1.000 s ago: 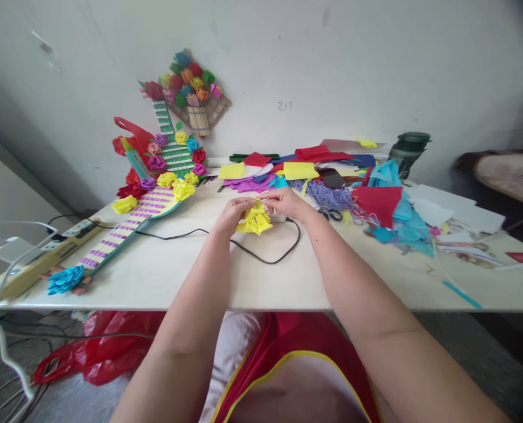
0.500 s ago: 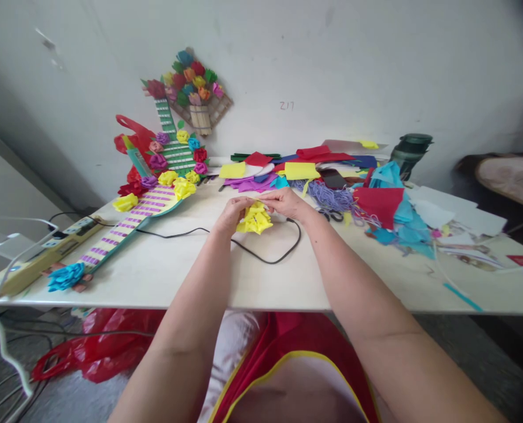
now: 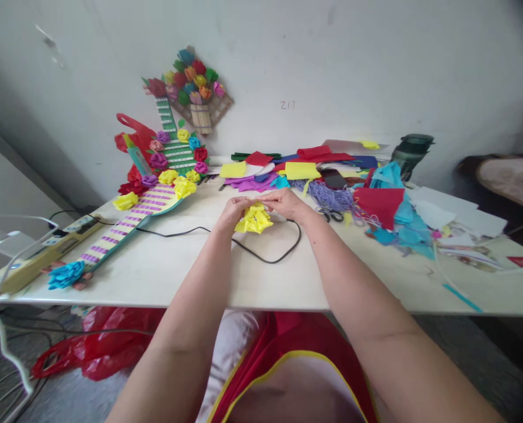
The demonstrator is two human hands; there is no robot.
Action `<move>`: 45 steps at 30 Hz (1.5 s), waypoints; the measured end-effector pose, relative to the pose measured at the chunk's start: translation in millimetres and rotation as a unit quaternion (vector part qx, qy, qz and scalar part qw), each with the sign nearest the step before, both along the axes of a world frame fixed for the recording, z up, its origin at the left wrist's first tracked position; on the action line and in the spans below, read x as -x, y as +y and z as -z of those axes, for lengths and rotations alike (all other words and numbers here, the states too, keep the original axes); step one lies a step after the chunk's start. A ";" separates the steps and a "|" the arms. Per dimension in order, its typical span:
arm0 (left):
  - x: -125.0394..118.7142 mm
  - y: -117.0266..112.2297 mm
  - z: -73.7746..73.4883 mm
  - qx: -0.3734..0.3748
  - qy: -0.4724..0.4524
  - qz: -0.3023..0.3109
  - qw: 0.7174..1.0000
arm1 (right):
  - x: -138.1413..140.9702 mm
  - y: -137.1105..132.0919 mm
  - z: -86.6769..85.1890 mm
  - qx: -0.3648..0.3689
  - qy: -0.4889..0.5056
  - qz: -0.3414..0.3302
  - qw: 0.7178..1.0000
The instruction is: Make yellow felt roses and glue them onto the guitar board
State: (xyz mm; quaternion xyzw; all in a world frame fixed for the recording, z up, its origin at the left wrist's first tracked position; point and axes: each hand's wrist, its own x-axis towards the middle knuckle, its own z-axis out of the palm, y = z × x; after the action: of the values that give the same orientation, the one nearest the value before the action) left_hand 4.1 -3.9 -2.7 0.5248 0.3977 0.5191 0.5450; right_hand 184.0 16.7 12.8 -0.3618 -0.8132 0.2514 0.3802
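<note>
A crumpled yellow paper flower (image 3: 254, 219) is held just above the white table (image 3: 208, 276), near its middle. My left hand (image 3: 232, 212) pinches its left side with curled fingers. My right hand (image 3: 284, 202) grips its top right edge, fingers closed on the paper. Both forearms reach forward from the table's near edge. A black cable (image 3: 261, 257) loops on the table under the hands.
A striped craft board with paper flowers (image 3: 133, 220) lies at left, a blue flower (image 3: 66, 275) at its near end. Coloured paper sheets (image 3: 300, 170), purple yarn (image 3: 329, 197), scissors (image 3: 329, 214), a dark bottle (image 3: 410, 151) and a power strip (image 3: 45, 249) crowd the far and side edges.
Both hands stay on the yellow flower with only slight finger shifts. The view has drifted a little.
</note>
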 end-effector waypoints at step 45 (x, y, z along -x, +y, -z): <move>0.2 -0.5 -1.0 -0.033 0.048 0.022 0.998 | 3.7 -10.9 -9.3 -0.061 -0.081 0.071 0.992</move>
State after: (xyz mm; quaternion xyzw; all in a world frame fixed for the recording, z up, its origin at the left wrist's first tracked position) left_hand 4.0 -4.4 -1.8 0.5752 0.3944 0.4946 0.5187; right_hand 180.3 5.8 22.1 -0.4140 -0.8274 0.1440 0.3510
